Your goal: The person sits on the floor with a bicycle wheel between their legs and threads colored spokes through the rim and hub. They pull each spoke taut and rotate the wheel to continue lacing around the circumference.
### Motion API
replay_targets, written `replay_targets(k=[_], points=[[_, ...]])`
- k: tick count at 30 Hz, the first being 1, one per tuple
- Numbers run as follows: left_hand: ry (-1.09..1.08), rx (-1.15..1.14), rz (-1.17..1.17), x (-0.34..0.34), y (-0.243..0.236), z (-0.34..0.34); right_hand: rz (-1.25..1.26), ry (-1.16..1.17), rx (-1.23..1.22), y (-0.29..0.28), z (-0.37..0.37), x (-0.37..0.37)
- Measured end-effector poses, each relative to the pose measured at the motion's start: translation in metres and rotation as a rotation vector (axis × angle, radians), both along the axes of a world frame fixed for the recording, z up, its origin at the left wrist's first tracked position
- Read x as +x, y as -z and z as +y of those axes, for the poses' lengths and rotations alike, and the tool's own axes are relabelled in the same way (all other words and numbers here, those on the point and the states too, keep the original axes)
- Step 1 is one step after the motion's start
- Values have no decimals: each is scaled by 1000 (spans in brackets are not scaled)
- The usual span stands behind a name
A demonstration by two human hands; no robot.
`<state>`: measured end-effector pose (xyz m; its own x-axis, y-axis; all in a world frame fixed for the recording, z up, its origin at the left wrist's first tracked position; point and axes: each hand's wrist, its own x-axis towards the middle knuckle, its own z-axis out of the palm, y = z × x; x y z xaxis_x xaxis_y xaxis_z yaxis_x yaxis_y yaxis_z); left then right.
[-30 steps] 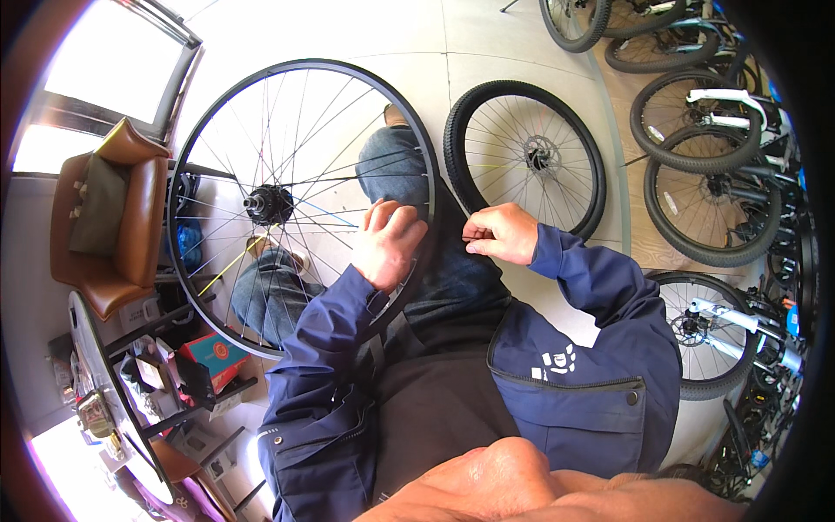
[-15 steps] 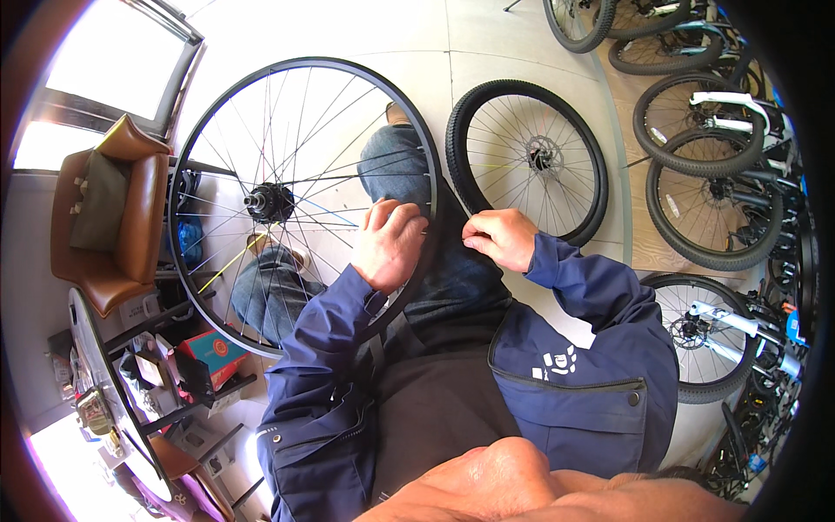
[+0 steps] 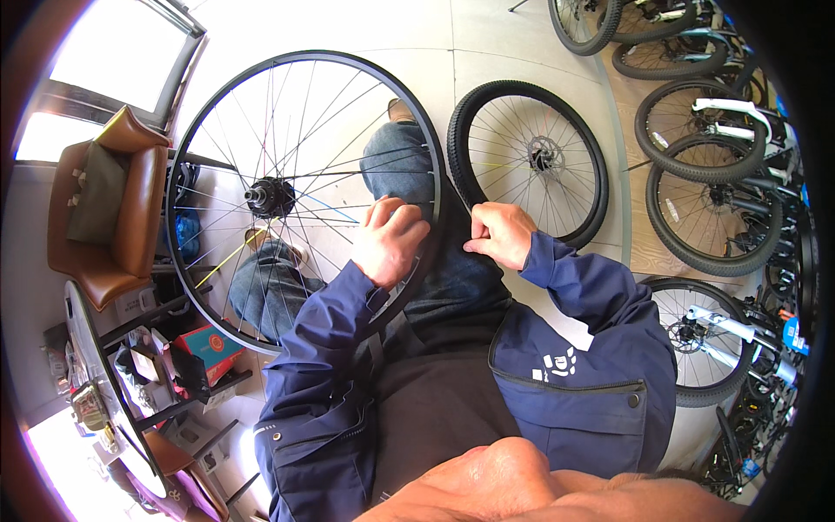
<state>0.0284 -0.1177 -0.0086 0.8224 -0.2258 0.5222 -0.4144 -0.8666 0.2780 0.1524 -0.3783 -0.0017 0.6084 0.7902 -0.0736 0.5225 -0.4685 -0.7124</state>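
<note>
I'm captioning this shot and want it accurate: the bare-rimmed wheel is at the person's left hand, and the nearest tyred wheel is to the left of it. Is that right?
Not quite: the nearest tyred wheel is to the right of the bare-rimmed wheel, as the head view shows. The bare-rimmed wheel is indeed at the left hand.

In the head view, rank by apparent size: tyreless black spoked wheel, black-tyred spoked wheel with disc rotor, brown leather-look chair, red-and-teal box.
1. Tyreless wheel
2. Black-tyred wheel and brown chair: too alike to rank
3. Red-and-teal box
</note>
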Motion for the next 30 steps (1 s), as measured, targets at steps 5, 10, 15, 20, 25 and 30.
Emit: replay_targets(k=[5, 10, 15, 20, 25, 30], points=[[-17, 27, -1, -1, -1, -1, 94, -154, -79, -3, 0, 8], [-23, 24, 16, -2, -2, -2, 263, -236, -111, 1, 0, 13], [-18, 24, 17, -2, -2, -2, 167, -238, -133, -3, 0, 18], [-23, 42, 24, -2, -2, -1, 84, -177, -303, -6, 2, 19], [-38, 85, 52, -4, 1, -2, 116, -379, -323, -14, -11, 48], [-53, 101, 99, -6, 1, -3, 247, -207, -77, -25, -7, 75]])
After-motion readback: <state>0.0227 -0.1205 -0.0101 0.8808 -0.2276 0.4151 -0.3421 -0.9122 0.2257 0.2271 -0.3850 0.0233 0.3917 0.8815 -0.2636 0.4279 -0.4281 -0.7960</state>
